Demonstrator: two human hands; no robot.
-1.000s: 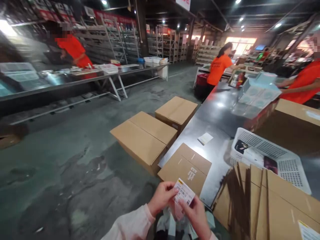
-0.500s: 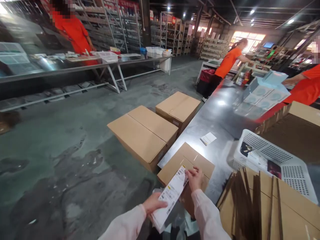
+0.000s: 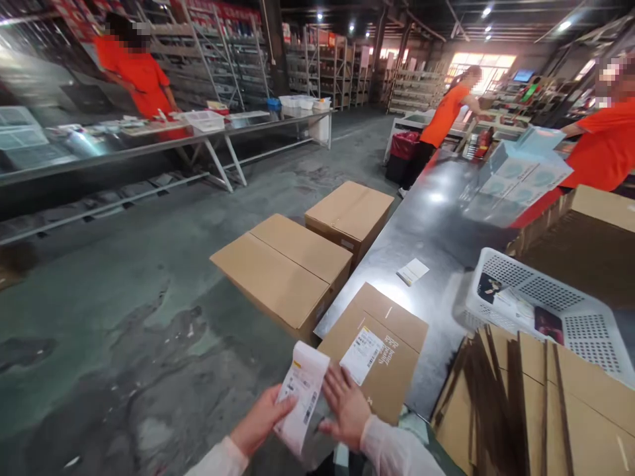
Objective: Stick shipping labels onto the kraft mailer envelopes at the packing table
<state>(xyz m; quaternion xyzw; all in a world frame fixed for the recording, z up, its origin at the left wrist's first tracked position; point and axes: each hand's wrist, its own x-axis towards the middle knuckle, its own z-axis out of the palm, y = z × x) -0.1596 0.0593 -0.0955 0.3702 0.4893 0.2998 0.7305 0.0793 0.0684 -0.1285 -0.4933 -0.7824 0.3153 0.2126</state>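
My left hand (image 3: 260, 418) grips a strip of white printed labels (image 3: 303, 390), thumb on its face, over the table's near edge. Just right of the strip, my right hand (image 3: 346, 406) has its fingers stretched out, with its fingertips near the lower left edge of a white label. That label (image 3: 364, 356) lies on a flat brown carton (image 3: 397, 377) with white print, at the corner of the metal table (image 3: 421, 235). Farther back on the metal lies a small white card (image 3: 413, 272).
Two closed cartons (image 3: 285, 268) (image 3: 350, 210) stand left of the table. At right are a white basket (image 3: 550, 297), stacked flat cardboard (image 3: 585, 416), an open carton (image 3: 590, 244) and pale blue boxes (image 3: 526, 175). People in orange shirts (image 3: 444, 116) work farther off.
A label now lies on the flat carton. The label strip has moved left and down, off the carton, with my left hand. My right hand has come down and its fingers have spread.
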